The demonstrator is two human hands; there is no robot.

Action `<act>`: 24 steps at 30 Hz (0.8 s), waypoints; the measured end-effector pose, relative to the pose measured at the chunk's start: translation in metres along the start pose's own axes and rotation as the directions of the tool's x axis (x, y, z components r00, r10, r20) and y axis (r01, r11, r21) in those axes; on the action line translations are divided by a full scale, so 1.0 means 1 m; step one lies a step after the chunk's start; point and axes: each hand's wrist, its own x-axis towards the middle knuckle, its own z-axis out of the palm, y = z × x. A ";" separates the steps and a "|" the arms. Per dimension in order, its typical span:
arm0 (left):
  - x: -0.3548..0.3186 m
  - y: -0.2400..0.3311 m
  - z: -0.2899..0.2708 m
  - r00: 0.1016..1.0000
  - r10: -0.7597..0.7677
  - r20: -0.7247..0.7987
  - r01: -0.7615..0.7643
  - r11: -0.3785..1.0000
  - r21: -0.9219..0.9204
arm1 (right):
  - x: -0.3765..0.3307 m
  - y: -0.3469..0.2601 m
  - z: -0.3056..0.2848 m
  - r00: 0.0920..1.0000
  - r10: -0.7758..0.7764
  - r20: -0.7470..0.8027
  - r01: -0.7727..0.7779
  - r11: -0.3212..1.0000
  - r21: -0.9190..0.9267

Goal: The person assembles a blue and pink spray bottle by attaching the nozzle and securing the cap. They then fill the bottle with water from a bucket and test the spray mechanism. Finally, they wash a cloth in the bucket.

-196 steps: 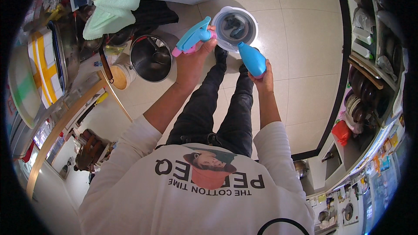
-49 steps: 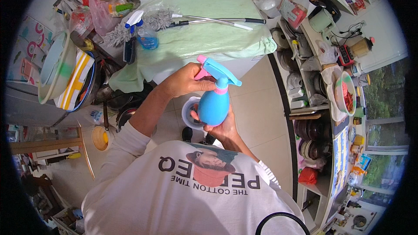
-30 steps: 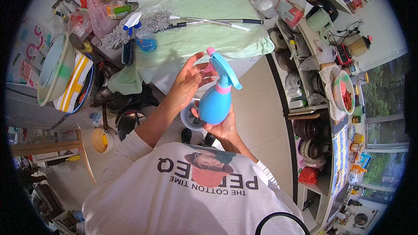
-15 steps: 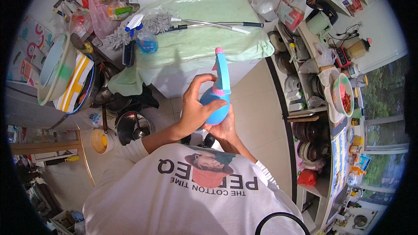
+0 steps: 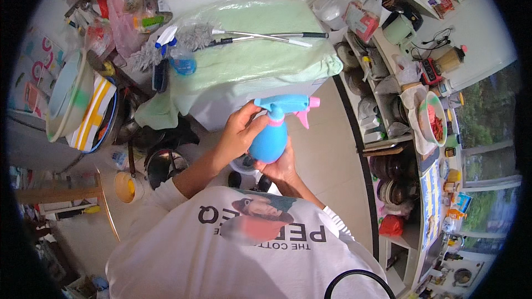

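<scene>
A blue spray bottle [image 5: 269,142] with a light-blue head, pink collar, pink trigger and pink nozzle is held in front of my chest. Its nozzle points to the right. My left hand [image 5: 238,135] grips it at the neck and the back of the head, with thumb and fingers bent around it. From below and the right side, my right hand [image 5: 281,164] cups the lower body; some of its fingers are hidden behind the bottle.
Ahead stands a green-covered surface [image 5: 249,66] bearing grey fluffy dusters [image 5: 194,36] and another spray bottle [image 5: 182,62]. Left are stacked basins [image 5: 66,94], a metal pot [image 5: 162,167] and a yellow bucket [image 5: 126,188]. On the right, shelves [image 5: 382,147] hold dishes and a bowl [image 5: 433,119].
The bottle has turned, so its nozzle now points right instead of away from me. My left hand has shifted slightly left and down with it; both hands keep hold.
</scene>
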 end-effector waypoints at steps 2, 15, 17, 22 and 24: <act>-0.001 0.000 0.004 0.997 0.080 -0.016 -0.079 0.996 0.042 | 0.002 0.003 -0.004 1.000 -0.027 0.006 0.027 0.999 -0.036; 0.002 -0.007 -0.004 0.966 0.231 0.116 -0.245 0.962 0.124 | 0.003 0.005 -0.001 0.999 -0.047 0.022 0.047 0.999 -0.020; 0.003 -0.007 -0.004 0.920 0.375 0.112 -0.391 0.886 0.248 | 0.002 0.006 -0.002 0.999 -0.023 0.049 0.023 1.000 0.007; 0.008 -0.003 -0.011 0.963 0.200 0.179 -0.225 0.965 0.133 | 0.001 0.006 0.003 0.999 -0.032 0.004 0.032 0.999 -0.017; 0.003 0.005 -0.008 0.984 0.123 0.131 -0.123 0.992 -0.015 | 0.001 0.004 0.010 1.000 -0.028 0.010 0.028 1.000 -0.009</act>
